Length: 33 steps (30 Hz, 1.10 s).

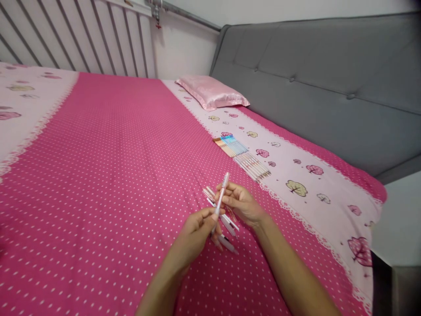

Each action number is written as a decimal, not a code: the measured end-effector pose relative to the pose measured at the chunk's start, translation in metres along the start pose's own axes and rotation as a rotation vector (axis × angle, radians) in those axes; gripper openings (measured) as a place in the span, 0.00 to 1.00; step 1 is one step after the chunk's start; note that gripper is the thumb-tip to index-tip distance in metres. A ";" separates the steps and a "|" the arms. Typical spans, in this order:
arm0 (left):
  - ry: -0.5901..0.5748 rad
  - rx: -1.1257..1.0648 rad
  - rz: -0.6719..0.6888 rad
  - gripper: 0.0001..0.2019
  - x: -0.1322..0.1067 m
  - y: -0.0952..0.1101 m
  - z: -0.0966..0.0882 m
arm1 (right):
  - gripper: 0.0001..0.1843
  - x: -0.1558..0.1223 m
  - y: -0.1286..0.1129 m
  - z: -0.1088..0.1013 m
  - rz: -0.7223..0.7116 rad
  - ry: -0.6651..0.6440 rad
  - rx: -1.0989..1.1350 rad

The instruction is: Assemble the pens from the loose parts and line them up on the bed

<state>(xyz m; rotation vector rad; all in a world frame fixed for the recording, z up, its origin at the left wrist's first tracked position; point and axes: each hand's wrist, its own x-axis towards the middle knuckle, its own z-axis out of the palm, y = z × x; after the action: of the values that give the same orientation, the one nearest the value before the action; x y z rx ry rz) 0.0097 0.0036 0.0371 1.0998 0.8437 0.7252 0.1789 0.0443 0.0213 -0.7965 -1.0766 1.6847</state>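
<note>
A slim whitish pen [221,193] with a pinkish upper end is held tilted above the bed. My left hand [201,226] pinches its lower part, and my right hand [241,201] grips it nearer the top. Below and behind the hands lies a loose pile of pens [231,223], pale with some dark and pinkish parts, partly hidden by my fingers. Farther off, a row of white pens [251,166] lies side by side. Against it sits a row of blue pens [235,145] beside orange-brown pens [225,147].
A pink dotted bedsheet [115,175] with pale tree-print bands covers the bed. At the far end rests a shiny pink pillow [212,92]. A grey padded headboard [315,70] runs along the right, and a white radiator [79,35] stands at the back left.
</note>
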 end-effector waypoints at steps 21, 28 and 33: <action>-0.002 -0.022 -0.004 0.14 -0.002 0.005 0.002 | 0.17 -0.002 0.003 -0.003 0.051 0.017 -0.069; -0.018 -0.015 -0.027 0.14 -0.004 0.008 0.002 | 0.27 -0.004 -0.003 -0.002 0.082 -0.058 -0.027; -0.025 0.034 -0.009 0.13 -0.003 0.006 0.002 | 0.21 -0.003 0.002 -0.004 0.070 -0.016 -0.052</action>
<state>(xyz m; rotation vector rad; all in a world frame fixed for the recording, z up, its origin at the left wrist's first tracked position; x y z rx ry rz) 0.0093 0.0023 0.0437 1.1322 0.8419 0.6902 0.1824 0.0423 0.0185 -0.8643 -1.1193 1.7295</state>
